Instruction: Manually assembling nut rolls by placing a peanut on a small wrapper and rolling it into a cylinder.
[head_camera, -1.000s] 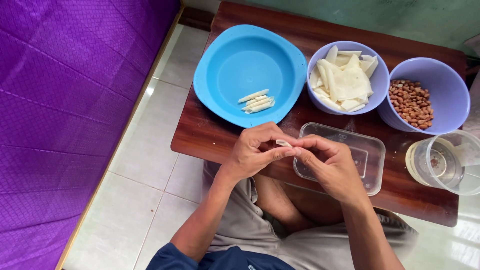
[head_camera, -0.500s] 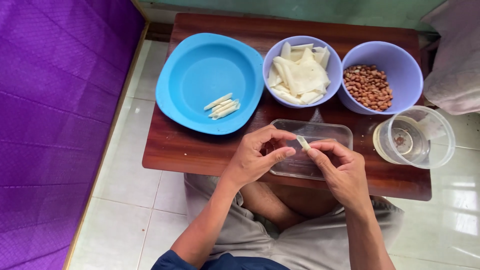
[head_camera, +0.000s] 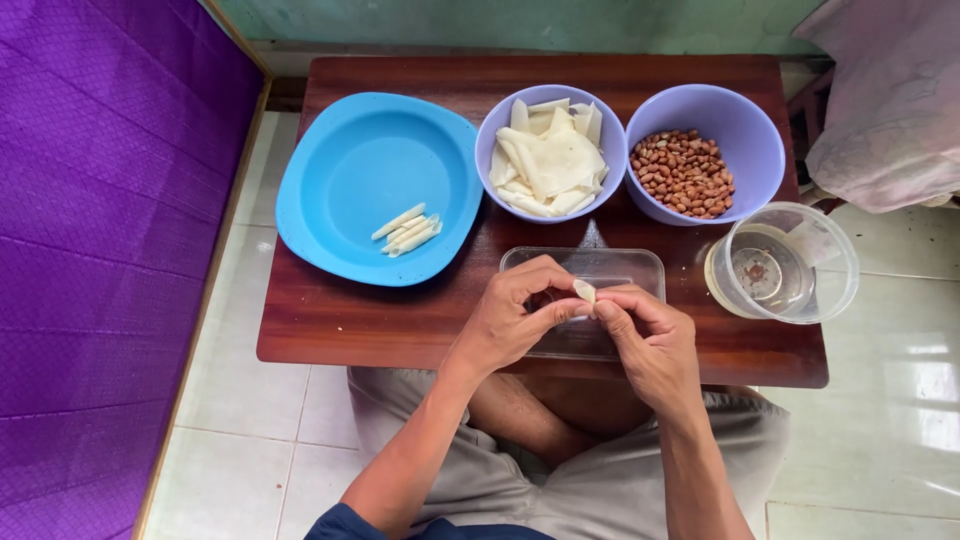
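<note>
At the frame's centre, both hands, left hand and right hand, pinch a small white wrapper, now rolled tighter than a second ago, over the clear tray on the counter.
</note>
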